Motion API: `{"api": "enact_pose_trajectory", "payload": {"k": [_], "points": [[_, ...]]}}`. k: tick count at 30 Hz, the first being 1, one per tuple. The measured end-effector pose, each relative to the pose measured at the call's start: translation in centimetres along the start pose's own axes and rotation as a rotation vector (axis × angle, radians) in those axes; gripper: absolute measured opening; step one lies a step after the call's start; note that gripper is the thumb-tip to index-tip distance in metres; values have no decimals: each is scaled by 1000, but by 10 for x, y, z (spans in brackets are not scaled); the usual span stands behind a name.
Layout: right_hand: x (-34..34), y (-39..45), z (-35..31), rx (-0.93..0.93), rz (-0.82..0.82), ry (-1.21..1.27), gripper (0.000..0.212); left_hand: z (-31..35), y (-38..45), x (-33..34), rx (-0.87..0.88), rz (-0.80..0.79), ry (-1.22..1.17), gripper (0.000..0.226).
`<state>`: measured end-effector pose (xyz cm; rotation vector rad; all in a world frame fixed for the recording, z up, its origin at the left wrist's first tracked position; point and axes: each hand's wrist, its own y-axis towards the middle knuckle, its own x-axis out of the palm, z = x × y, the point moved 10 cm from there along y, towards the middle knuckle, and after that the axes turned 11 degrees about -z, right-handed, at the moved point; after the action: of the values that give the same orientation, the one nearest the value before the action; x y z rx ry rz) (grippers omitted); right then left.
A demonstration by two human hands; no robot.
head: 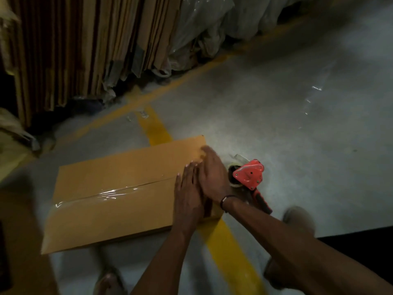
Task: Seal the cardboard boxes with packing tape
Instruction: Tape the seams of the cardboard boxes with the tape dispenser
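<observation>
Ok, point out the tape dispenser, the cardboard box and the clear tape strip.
tape dispenser (248, 174): head view, red side plate.
cardboard box (119, 218): head view, near flap.
clear tape strip (110, 193): head view, shiny stretch along the centre seam.

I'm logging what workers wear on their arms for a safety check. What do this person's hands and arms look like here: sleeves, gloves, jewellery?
Both forearms are bare, with no sleeves in view, and neither hand wears a glove. The right hand has a thin dark band around its wrist. The left hand shows no ring, watch or band. Short pale fingernails show on the left hand.
</observation>
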<state>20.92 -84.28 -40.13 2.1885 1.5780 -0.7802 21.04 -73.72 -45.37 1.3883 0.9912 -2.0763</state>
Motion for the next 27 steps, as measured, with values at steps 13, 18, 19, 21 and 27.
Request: {"api": "enact_pose_trajectory", "payload": {"k": [13,18,19,21,27], "points": [[130,-37,-44,-225,-322,-353,66,-155,-58,-21,-20,-71,157,79],[148,-41,-37,-185,-372,-588,71,-248,-117,-31,-55,-106,246,90],[149,-40,-36,-176,-374,-599,72,-254,-121,-31,-70,-116,241,92],[153,-39,-42,-175,-393,-627,73,-250,-121,-31,-126,-111,209,95],[213,-42,-96,-503,-602,-637,66,-204,-112,-12,-21,-104,215,83]]}}
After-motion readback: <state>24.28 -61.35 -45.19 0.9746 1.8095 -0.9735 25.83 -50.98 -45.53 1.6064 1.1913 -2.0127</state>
